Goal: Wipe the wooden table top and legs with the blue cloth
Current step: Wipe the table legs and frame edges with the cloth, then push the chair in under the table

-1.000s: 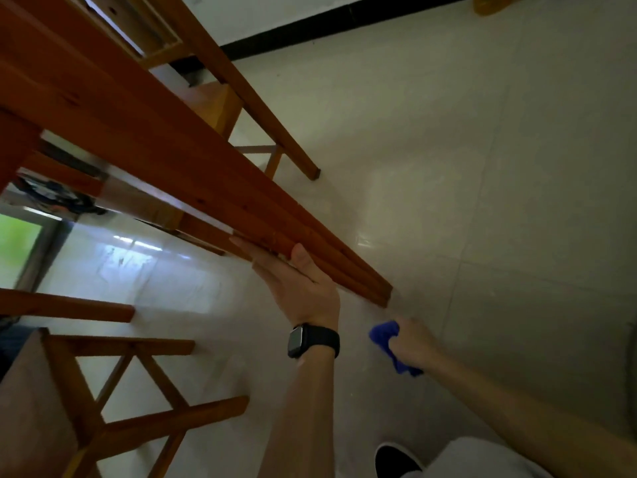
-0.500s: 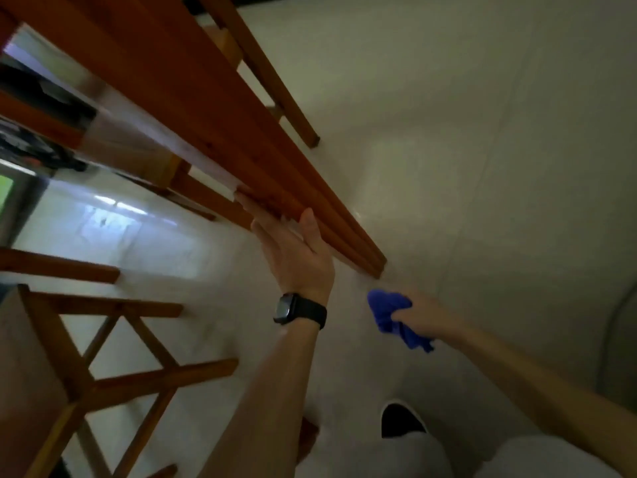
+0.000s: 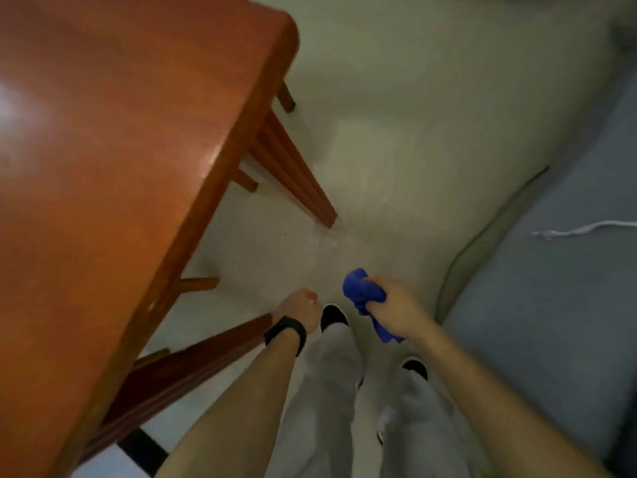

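Observation:
The wooden table top (image 3: 113, 160) fills the left of the head view, seen from above. One table leg (image 3: 296, 177) slants down to the floor at centre. A second leg (image 3: 193, 367) runs along the lower left. My left hand (image 3: 300, 307), with a black watch on the wrist, is curled into a loose fist at the foot end of that second leg; whether it touches the leg is unclear. My right hand (image 3: 396, 312) is to the right, gripping the bunched blue cloth (image 3: 362, 294) in the air over the floor.
Pale tiled floor (image 3: 396, 132) lies between the table and a grey sofa or mattress (image 3: 551, 288) on the right, with a white cord (image 3: 586, 231) on it. My legs in light trousers and black shoes (image 3: 332, 317) stand below the hands. Small wooden stool feet (image 3: 200, 283) show under the table.
The view has swung from under the table to above it. My left hand has let go of the far leg and closed. My right hand still holds the cloth.

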{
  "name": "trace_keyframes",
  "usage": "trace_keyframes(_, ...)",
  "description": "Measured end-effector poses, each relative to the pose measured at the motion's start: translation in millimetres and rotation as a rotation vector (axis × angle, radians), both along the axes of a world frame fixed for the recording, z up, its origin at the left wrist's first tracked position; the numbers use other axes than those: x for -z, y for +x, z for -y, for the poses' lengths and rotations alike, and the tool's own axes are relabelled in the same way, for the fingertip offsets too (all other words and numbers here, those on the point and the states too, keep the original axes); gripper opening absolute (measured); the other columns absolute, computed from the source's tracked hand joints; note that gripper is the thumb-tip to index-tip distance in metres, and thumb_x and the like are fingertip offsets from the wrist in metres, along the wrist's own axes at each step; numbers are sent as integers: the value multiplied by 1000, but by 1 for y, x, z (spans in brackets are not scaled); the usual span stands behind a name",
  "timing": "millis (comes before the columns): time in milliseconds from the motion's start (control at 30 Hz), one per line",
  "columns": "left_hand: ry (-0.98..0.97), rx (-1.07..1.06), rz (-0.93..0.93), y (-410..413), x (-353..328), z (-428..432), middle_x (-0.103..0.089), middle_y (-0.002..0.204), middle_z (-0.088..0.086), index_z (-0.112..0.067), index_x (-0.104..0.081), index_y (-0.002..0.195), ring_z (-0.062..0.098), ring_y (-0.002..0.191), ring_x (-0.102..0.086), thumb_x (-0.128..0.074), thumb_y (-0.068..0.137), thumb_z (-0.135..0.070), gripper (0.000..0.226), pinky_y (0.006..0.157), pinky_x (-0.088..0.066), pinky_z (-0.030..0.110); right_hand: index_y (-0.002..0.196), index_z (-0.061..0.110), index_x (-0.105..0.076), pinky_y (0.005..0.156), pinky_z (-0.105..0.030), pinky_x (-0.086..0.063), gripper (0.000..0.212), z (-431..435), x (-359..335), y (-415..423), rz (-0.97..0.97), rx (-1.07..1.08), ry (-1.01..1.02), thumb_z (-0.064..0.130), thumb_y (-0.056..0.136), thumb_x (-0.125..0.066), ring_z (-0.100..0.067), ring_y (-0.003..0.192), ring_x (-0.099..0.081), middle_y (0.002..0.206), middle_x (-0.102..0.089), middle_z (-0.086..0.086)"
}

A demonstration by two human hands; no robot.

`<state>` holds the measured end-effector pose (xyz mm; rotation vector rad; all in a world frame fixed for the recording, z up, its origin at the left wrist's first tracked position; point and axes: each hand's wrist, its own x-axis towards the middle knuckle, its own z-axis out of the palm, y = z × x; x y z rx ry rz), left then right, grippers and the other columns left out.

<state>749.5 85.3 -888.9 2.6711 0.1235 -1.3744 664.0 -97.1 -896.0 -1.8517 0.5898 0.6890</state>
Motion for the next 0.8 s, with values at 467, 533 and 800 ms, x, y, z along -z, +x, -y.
trace_keyframes(467, -257, -83, 398, -92, -344, -108, -60, 118, -1, -27, -58, 122, 24, 108, -56, -43, 97, -32, 29, 89, -50, 42, 98, 24, -69, 71, -21, -48, 24, -109, -404, -44, 301, -203, -2, 8, 83, -59, -5, 79, -60, 83, -63, 6)
trace_keyframes(533, -272, -201, 581, -91, -371, -146, -60, 122, -2, -27, -59, 123, 21, 110, -55, -46, 97, -29, 29, 91, -48, 42, 100, 34, -65, 77, -31, -52, 24, -144, -419, -29, 359, -286, -16, 19, 84, -55, -9, 87, -60, 92, -62, 7)
trace_keyframes(800, -113, -408, 463, -94, -382, -300, -15, 163, 3, -26, -22, 155, 26, 148, -21, -42, 101, -41, 59, 120, -22, 43, 138, 24, -50, 81, -8, -35, 50, -274, -436, 29, 465, -473, -150, 14, 92, -65, -8, 107, -44, 137, -39, -1)
